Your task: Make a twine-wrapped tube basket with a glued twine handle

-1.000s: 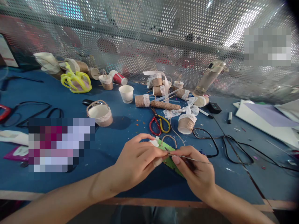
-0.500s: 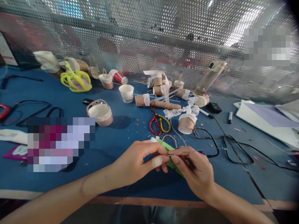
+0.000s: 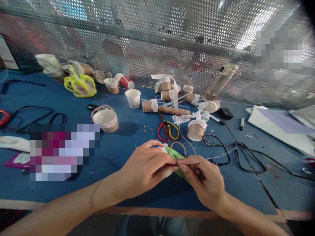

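A: Backdrop?
B: Perforated metal screen along the surface's far edge; bright light glares through its upper right.
A: Surface?
B: Blue top, wooden strip on near edge.

Matt blue table cover, rough twine-wrapped cup, glossy perforated metal screen

At the near edge of the blue table, the left hand and right hand meet fingertip to fingertip. Both pinch a thin silvery strip that runs off to the right, above a green card piece. Just beyond lie red-and-yellow scissors, a twine-wrapped cup and a black cable.
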Demonstrator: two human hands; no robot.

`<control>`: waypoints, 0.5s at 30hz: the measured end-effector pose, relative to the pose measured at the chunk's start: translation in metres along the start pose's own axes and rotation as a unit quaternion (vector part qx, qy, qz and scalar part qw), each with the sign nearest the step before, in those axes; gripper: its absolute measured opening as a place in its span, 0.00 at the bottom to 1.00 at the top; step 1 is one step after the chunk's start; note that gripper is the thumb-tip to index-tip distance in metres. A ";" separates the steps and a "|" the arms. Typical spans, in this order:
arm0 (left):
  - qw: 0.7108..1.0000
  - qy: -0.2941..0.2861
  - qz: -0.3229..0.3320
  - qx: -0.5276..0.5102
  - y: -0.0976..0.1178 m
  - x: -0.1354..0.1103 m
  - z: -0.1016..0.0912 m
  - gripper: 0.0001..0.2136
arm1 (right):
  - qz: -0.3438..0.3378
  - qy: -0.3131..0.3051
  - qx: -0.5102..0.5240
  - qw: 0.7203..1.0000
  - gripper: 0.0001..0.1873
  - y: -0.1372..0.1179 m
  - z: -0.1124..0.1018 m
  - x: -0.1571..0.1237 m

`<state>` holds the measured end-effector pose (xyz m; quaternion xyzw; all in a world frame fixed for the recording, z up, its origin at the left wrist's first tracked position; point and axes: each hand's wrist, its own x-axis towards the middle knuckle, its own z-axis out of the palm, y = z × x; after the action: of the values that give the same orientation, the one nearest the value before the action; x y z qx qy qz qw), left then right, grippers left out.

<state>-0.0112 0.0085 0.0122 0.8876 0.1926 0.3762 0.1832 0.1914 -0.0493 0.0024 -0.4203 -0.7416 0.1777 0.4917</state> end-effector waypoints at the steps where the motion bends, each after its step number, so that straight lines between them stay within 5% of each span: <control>1: 0.997 -0.029 -0.034 -0.056 0.000 0.002 -0.002 0.06 | -0.004 -0.002 0.001 1.000 0.09 0.000 0.000 0.000; 8: 0.920 -0.177 -0.181 -0.298 0.003 0.009 -0.013 0.14 | -0.014 -0.007 0.015 1.000 0.08 -0.001 -0.002 0.002; 15: 0.920 -0.091 -0.218 -0.314 0.004 0.007 -0.007 0.07 | 0.023 -0.001 0.016 1.000 0.10 -0.001 -0.002 0.001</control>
<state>-0.0109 0.0097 0.0233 0.7508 0.2357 0.2860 0.5468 0.1926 -0.0497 0.0045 -0.4289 -0.7296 0.2013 0.4931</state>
